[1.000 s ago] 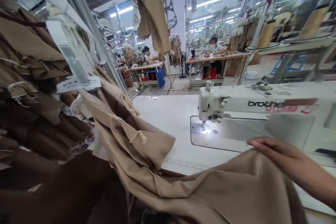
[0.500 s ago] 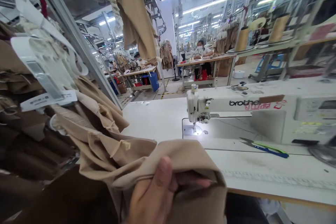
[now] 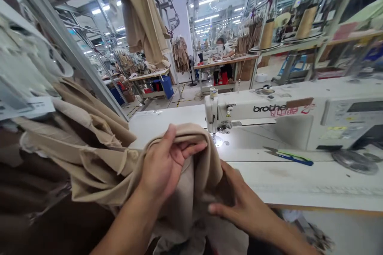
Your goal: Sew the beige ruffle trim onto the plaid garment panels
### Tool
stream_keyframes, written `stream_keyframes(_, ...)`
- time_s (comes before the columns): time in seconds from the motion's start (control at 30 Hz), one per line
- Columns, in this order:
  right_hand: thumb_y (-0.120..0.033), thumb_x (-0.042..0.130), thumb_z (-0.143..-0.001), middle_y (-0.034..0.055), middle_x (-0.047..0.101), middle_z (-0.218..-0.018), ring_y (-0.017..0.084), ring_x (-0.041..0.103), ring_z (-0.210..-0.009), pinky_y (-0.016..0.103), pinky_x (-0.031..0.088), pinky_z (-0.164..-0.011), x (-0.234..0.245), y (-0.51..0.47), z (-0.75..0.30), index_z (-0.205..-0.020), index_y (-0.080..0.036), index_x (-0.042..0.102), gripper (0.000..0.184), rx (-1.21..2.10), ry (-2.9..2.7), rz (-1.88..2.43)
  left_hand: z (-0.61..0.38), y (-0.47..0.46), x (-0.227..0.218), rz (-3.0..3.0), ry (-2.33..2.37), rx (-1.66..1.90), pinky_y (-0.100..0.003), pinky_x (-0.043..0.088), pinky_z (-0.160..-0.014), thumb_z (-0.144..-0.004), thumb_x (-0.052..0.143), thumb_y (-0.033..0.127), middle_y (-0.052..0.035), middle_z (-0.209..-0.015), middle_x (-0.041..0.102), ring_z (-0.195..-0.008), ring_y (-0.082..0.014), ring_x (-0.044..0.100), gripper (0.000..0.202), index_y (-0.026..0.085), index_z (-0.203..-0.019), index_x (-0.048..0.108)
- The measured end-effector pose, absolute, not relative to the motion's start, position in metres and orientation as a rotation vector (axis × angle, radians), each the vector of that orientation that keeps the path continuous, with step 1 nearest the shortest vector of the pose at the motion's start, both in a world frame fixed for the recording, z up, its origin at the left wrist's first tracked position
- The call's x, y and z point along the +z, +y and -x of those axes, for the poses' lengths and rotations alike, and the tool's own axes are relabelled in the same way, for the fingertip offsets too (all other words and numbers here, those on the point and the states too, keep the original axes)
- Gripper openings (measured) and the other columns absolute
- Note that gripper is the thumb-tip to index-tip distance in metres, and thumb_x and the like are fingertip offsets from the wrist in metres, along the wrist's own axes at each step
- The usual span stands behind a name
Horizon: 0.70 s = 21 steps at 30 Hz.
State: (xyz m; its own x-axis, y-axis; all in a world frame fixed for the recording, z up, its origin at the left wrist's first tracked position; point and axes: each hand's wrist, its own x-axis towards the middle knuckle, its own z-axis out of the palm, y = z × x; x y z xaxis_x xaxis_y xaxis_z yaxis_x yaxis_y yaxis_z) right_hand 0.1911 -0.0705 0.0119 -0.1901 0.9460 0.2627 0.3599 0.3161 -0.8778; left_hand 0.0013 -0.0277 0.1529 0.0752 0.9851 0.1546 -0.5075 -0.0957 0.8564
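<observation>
My left hand is closed on a fold of tan fabric, thumb on top and fingers curled under the edge. My right hand grips the same tan fabric lower down, fingers pressed into the cloth. The piece hangs from a bundle of tan garments on my left and is held up in front of the white sewing table. A white Brother sewing machine stands just behind the fabric, its needle area lit.
Thread snips with a blue-green handle lie on the machine bed. Darker brown garments hang at the lower left beside a metal rail. Other people sit at sewing tables in the background; thread cones stand on a rack.
My left hand has risen with the fabric fold to just in front of the machine head. My right hand has come back into view and taken hold of the cloth lower down.
</observation>
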Motion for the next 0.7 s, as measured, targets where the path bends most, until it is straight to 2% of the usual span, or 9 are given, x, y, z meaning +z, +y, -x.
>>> stream_keyframes(0.1, -0.044, 0.066, -0.086, 0.0099, 0.063, -0.141, 0.039, 0.057, -0.129, 0.057, 0.045, -0.111, 0.012, -0.06, -0.162, -0.139, -0.029, 0.056, 0.056, 0.808, -1.674, 1.17, 0.002, -0.026, 0.149, -0.994, 0.749, 1.486, -0.037, 0.069, -0.076, -0.102, 0.052, 0.024, -0.0104, -0.089, 0.082, -0.084, -0.0221, 0.079, 0.036, 0.011, -0.085, 0.08)
stream_keyframes(0.23, -0.049, 0.057, -0.095, 0.0091, 0.073, -0.121, 0.034, 0.067, -0.112, 0.049, 0.053, -0.099, 0.024, -0.063, -0.16, -0.122, -0.027, 0.068, 0.036, 0.915, -1.607, 1.156, 0.014, -0.032, 0.156, -1.048, 0.747, 1.507, -0.036, 0.069, -0.075, -0.102, 0.053, 0.028, -0.0094, -0.091, 0.083, -0.085, -0.0236, 0.079, 0.036, 0.012, -0.087, 0.081)
stream_keyframes(0.3, -0.054, 0.052, -0.099, 0.0082, 0.078, -0.105, 0.03, 0.073, -0.096, 0.043, 0.059, -0.085, 0.036, -0.068, -0.177, -0.113, -0.026, 0.074, 0.038, 1.154, -1.532, 1.102, 0.025, -0.032, 0.165, -1.079, 0.763, 1.481, -0.036, 0.069, -0.072, -0.099, 0.058, 0.033, -0.0086, -0.091, 0.083, -0.083, -0.0247, 0.08, 0.032, 0.013, -0.088, 0.081)
stream_keyframes(0.33, -0.058, 0.054, -0.097, 0.0075, 0.079, -0.101, 0.029, 0.075, -0.091, 0.041, 0.061, -0.08, 0.042, -0.068, -0.19, -0.114, -0.027, 0.074, 0.041, 1.38, -1.441, 1.049, 0.032, -0.03, 0.17, -1.09, 0.801, 1.493, -0.035, 0.069, -0.071, -0.098, 0.061, 0.035, -0.0086, -0.09, 0.082, -0.082, -0.0249, 0.08, 0.03, 0.013, -0.089, 0.081)
stream_keyframes(0.43, -0.072, 0.068, -0.08, 0.0085, 0.079, -0.108, 0.032, 0.076, -0.094, 0.043, 0.062, -0.081, 0.056, -0.053, -0.237, -0.122, -0.029, 0.072, 0.06, 1.777, -1.287, 1.012, 0.055, -0.01, 0.173, -1.084, 0.938, 1.494, -0.029, 0.067, -0.059, -0.094, 0.067, 0.039, -0.0066, -0.079, 0.08, -0.07, -0.0221, 0.078, 0.029, 0.013, -0.086, 0.078)
stream_keyframes(0.5, -0.073, 0.071, -0.075, 0.0108, 0.078, -0.116, 0.036, 0.074, -0.103, 0.05, 0.06, -0.088, 0.056, -0.037, -0.262, -0.129, -0.029, 0.069, 0.069, 1.651, -1.421, 1.275, 0.066, 0.008, 0.155, -1.099, 1.058, 1.289, -0.028, 0.064, -0.05, -0.092, 0.067, 0.045, -0.0061, -0.073, 0.077, -0.06, -0.0199, 0.075, 0.035, 0.012, -0.082, 0.075)
stream_keyframes(0.57, -0.075, 0.067, -0.076, 0.0146, 0.075, -0.123, 0.04, 0.068, -0.115, 0.058, 0.053, -0.101, 0.047, -0.028, -0.272, -0.122, -0.024, 0.072, 0.069, 1.143, -1.543, 1.573, 0.066, 0.024, 0.123, -1.146, 1.19, 1.035, -0.025, 0.059, -0.043, -0.087, 0.072, 0.047, -0.0064, -0.067, 0.075, -0.051, -0.0174, 0.069, 0.037, 0.011, -0.077, 0.072)
stream_keyframes(0.63, -0.074, 0.056, -0.085, 0.0156, 0.071, -0.131, 0.04, 0.064, -0.121, 0.06, 0.048, -0.107, 0.03, -0.033, -0.263, -0.119, -0.024, 0.074, 0.064, 0.809, -1.607, 1.647, 0.06, 0.031, 0.086, -1.18, 1.281, 0.952, -0.02, 0.052, -0.039, -0.078, 0.082, 0.039, -0.0041, -0.06, 0.071, -0.044, -0.0135, 0.064, 0.032, 0.011, -0.072, 0.068)
stream_keyframes(0.7, -0.068, 0.051, -0.092, 0.0139, 0.066, -0.139, 0.037, 0.063, -0.126, 0.058, 0.049, -0.108, 0.01, -0.046, -0.237, -0.131, -0.026, 0.068, 0.059, 0.818, -1.764, 1.539, 0.05, 0.031, 0.054, -1.182, 1.308, 0.945, -0.018, 0.049, -0.039, -0.073, 0.088, 0.033, -0.0023, -0.058, 0.069, -0.041, -0.0116, 0.062, 0.031, 0.011, -0.072, 0.066)
